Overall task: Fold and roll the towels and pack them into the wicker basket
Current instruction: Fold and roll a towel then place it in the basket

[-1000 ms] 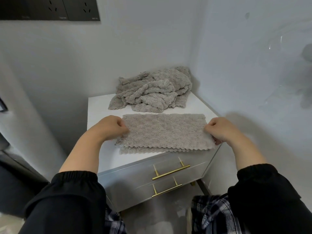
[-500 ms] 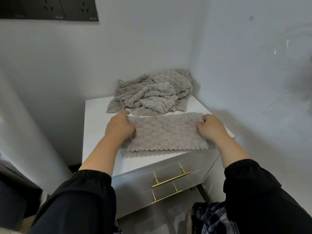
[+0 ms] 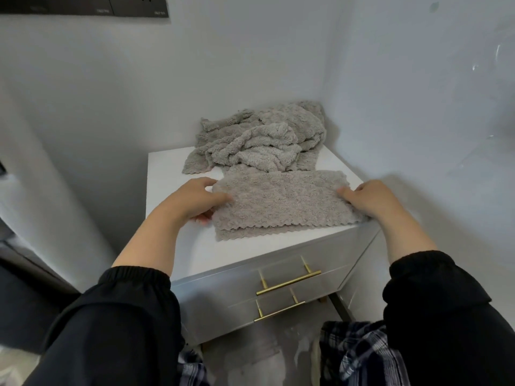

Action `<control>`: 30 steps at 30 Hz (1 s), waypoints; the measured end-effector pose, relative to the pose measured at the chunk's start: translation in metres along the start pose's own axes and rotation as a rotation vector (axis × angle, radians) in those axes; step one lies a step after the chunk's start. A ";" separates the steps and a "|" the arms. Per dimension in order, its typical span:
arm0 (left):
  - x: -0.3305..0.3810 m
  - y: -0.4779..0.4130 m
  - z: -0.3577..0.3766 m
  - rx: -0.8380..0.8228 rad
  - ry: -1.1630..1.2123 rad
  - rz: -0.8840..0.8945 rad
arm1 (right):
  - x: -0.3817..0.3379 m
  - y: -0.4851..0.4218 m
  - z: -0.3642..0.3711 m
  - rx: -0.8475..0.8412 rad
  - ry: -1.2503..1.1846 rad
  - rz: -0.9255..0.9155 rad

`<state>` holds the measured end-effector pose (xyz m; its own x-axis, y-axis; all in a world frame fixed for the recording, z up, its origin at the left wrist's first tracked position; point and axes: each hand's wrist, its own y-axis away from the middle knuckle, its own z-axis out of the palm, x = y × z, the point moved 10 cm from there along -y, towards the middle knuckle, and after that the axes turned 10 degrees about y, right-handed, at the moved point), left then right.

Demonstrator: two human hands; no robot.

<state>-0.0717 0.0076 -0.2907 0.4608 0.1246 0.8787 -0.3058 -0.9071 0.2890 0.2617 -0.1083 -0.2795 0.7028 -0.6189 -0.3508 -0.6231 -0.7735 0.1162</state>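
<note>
A grey folded towel (image 3: 281, 203) with scalloped edges lies flat near the front of the white cabinet top (image 3: 167, 174). My left hand (image 3: 192, 203) pinches its left end, thumb on top and fingertips under the edge. My right hand (image 3: 370, 200) holds the right end at the cabinet's corner, fingers curled over the cloth. Behind it a crumpled heap of grey towels (image 3: 259, 140) sits against the wall corner. No wicker basket is in view.
The cabinet stands in a corner between two white walls, with two drawers and gold bar handles (image 3: 288, 282) on its front. Dark wall panels (image 3: 83, 6) hang at the top left. Black sleeves and plaid trousers (image 3: 356, 355) fill the lower view.
Both hands slid along the towel toward its far edge half a second ago and are back at its two ends now. The towel still lies flat at the cabinet's front.
</note>
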 end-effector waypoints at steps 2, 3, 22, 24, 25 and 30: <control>-0.004 0.007 0.010 -0.100 0.005 -0.040 | 0.006 0.005 -0.001 -0.058 0.042 0.022; -0.003 0.009 0.013 -0.120 0.011 -0.032 | 0.007 0.007 -0.001 -0.071 0.056 0.021; -0.001 0.017 0.017 -0.094 0.065 0.043 | 0.010 0.010 -0.012 0.200 -0.176 -0.049; -0.001 0.018 0.019 -0.105 0.046 0.032 | 0.010 0.009 -0.013 0.225 -0.118 -0.046; -0.001 0.018 0.019 -0.108 0.043 0.031 | 0.011 0.009 -0.014 0.240 -0.109 -0.041; 0.004 0.019 0.019 -0.119 0.040 0.062 | 0.013 0.010 -0.023 0.314 -0.152 -0.048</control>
<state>-0.0602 -0.0163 -0.2893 0.4049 0.0883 0.9101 -0.4301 -0.8600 0.2748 0.2722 -0.1271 -0.2615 0.6897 -0.5367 -0.4861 -0.6821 -0.7068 -0.1875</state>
